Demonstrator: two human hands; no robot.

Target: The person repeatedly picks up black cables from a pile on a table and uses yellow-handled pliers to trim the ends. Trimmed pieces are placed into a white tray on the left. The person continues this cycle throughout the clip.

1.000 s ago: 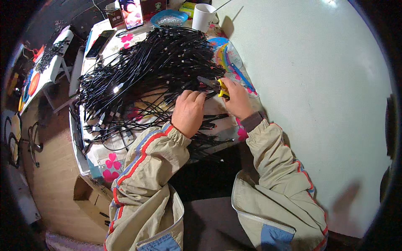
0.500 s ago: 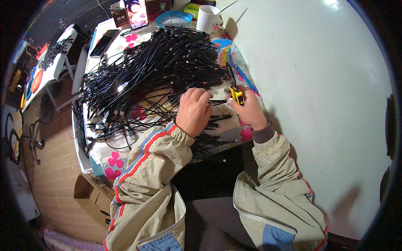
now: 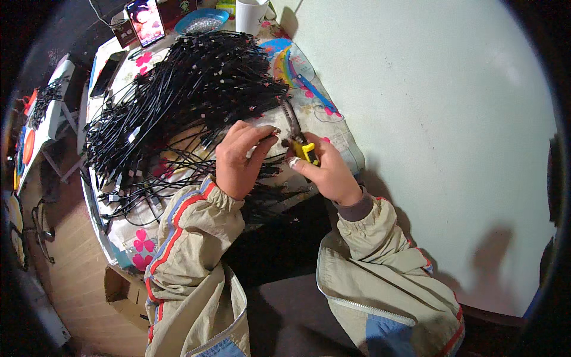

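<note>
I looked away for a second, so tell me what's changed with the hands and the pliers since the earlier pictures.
The right hand has drawn the yellow-handled pliers back from the cable pile toward the table's near edge, jaws now pointing away from the person. The left hand has lifted its fingertips to pinch a black cable end by the jaws. The heap of black cables, white mug and tablecloth stayed put.

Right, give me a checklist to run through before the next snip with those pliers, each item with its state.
1. Right hand grips the yellow-handled pliers: ok.
2. Left hand pinches a black cable end beside the pliers' head: ok.
3. Cable seated between the pliers' jaws: cannot tell, too small.
4. Left fingertips away from the jaws: not ok, they sit very close.
5. Pile of black cables kept off the working spot: not ok, strands run under both hands.
6. White mug out of the way at the table's far end: ok.
</note>
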